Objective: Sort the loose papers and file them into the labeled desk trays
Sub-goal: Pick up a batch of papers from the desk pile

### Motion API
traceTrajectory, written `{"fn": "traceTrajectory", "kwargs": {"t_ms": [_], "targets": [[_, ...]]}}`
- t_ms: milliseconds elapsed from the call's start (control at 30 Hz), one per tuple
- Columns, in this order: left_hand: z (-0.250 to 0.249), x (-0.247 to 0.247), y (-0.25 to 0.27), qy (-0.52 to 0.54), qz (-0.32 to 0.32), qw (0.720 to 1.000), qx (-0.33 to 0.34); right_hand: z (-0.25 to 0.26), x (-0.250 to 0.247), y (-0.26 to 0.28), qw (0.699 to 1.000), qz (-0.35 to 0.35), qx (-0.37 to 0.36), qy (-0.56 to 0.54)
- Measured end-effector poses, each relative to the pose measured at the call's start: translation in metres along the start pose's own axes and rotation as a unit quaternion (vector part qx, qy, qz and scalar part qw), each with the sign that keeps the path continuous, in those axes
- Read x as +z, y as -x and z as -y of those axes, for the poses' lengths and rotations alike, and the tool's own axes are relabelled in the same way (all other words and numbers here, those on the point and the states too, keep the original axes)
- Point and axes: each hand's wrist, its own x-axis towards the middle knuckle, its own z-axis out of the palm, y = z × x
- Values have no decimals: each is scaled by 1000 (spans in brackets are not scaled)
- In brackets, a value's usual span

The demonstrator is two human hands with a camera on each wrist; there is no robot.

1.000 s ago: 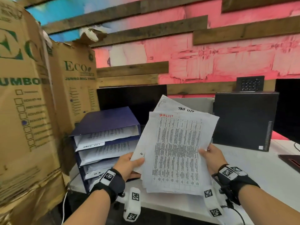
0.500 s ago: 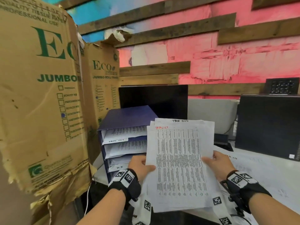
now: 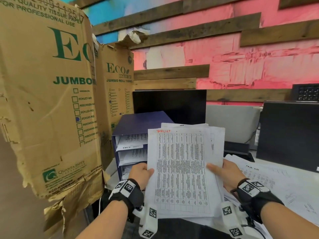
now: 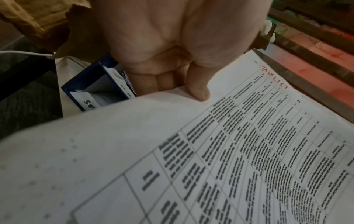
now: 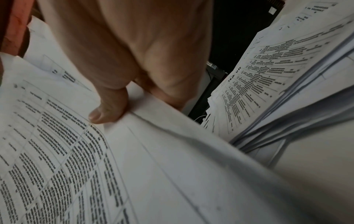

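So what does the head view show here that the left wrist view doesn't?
Only the head view shows the right hand gripping the sheaf's right edge, the loose papers on the desk, the cardboard boxes and the tray's "Task list" label. Only the left wrist view shows the tray's bottom label, its writing cut off. Both show the left hand holding the red-headed TASKLIST sheet beside the blue trays.

Head view bright, evenly lit, with bowed edges; both wrist views dim, grainy, soft at lower frame.
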Motion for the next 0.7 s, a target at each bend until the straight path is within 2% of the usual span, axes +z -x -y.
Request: {"fn": "traceTrajectory", "kwargs": {"t_ms": [233,400,700], "targets": [[3,-1,5,54,-3,998,27,2,3,-2,998,-9,10,-53],[1,2,2,58,-10,997,49,1,1,-3,998,-26,12,-47],[-4,11,-2,66,28,996,56,0,-8,-4,997,-42,9,-67]]}}
